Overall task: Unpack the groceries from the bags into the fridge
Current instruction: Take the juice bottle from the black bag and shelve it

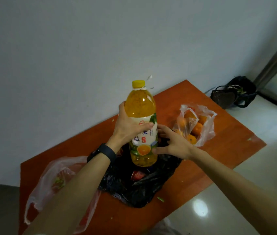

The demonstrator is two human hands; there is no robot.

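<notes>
Fingers [122, 107] of left hand [129, 128] wrap the upright orange juice bottle [142, 106]; right hand [175, 143] fingers are spread beside its label.
Near to far on worktop [227, 150]: clear plastic bag [49, 180], black plastic bag [139, 189] below the bottle's base, bag of oranges [197, 126]; dark bag [236, 94] on the floor beyond.

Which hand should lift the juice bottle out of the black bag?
Left. The left hand wraps the yellow-capped plastic orange-juice bottle at its label; the right hand lies open beside it, over the black plastic bag.
</notes>
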